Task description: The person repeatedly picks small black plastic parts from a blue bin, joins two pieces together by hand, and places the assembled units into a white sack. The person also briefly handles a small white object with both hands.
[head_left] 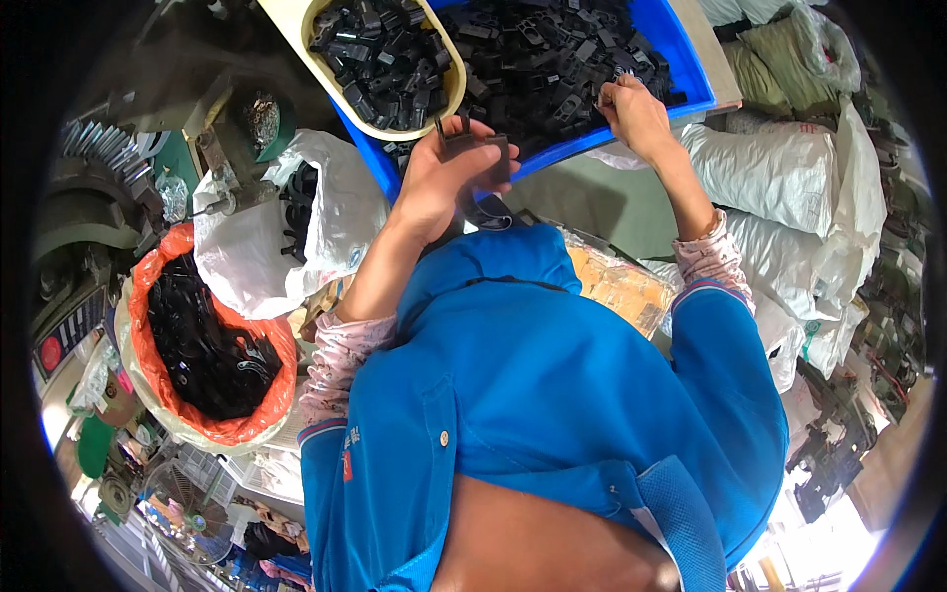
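At upper centre, the left hand (441, 176) grasps a black part (500, 162), below and left of the right hand (634, 111), pinched over the blue bin's (697, 83) black pieces (552, 69), contents indiscernible.

A tan, flat-topped surface (719, 71) shows as a strip along the right side of a blue, straight-sided plastic bin (693, 69) that rests on it. Small black plastic parts (562, 74) heap inside the bin; a cream oval plastic basin (456, 84), also filled with black parts, overlaps its left side.
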A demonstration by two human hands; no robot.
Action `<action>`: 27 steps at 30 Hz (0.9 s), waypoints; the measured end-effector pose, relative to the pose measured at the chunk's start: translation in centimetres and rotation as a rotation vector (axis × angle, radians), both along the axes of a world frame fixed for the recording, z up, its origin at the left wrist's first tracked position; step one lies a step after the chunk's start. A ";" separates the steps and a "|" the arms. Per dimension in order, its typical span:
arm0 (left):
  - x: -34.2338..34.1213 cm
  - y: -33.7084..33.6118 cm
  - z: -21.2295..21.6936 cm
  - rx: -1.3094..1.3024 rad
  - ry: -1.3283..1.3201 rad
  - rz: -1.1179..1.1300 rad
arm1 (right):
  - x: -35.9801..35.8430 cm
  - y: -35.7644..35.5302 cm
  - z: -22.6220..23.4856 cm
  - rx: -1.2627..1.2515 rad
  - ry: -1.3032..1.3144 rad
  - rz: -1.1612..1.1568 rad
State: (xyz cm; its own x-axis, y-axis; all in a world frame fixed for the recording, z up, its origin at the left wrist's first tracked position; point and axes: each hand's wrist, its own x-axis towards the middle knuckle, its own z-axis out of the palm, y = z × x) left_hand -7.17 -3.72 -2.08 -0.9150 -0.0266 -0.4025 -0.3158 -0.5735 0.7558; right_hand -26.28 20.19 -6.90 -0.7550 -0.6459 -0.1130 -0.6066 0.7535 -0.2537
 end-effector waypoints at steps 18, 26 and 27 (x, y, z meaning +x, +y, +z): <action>-3.1 1.0 -0.2 0.113 -0.024 0.085 | -2.1 2.0 -0.2 -0.131 -0.125 0.011; -3.5 2.3 -0.9 0.138 -0.073 0.057 | -1.8 -1.8 1.0 0.288 -0.011 0.134; -3.5 2.3 -0.8 0.135 -0.076 0.058 | -1.7 -2.4 1.4 0.351 -0.001 0.145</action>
